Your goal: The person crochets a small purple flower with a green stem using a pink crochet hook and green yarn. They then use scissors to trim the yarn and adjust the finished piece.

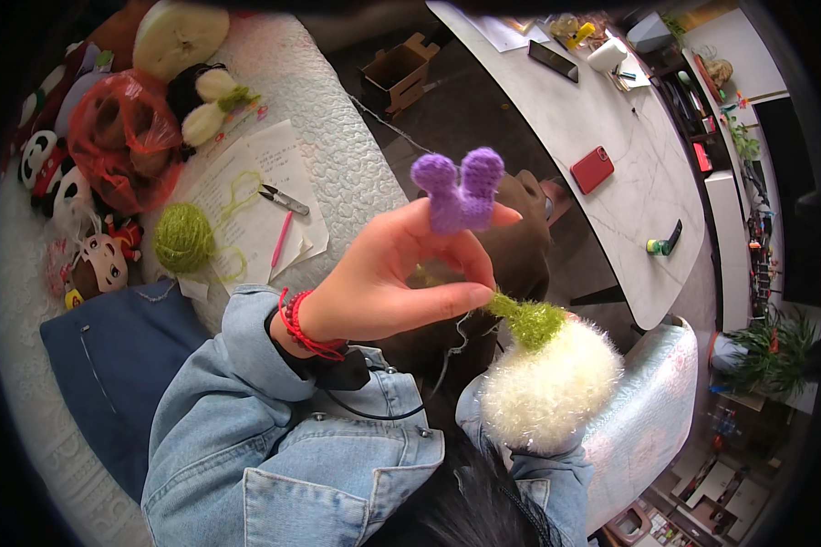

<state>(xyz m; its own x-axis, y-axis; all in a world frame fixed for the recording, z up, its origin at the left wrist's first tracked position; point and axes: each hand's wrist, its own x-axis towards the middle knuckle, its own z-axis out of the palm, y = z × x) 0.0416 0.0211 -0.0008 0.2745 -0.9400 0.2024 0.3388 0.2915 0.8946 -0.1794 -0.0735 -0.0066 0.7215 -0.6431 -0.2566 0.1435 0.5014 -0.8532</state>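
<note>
My left hand, with red bracelets at the wrist, holds a purple crocheted piece with two rounded lobes upright at its upper fingers. Its thumb and a fingertip pinch the narrow end of a fuzzy green yarn top. That top joins a fluffy cream-white yarn ball at the lower right. My right hand is hidden; its denim sleeve ends behind the ball. A thin grey strand hangs below the left hand. On the quilted cover lie a green yarn ball, thread snips and a pink crochet hook.
Written paper sheets, a red plastic bag, dolls and a navy cloth item lie at left. A cardboard box stands on the floor. The marble-patterned table holds a red phone and a black phone.
</note>
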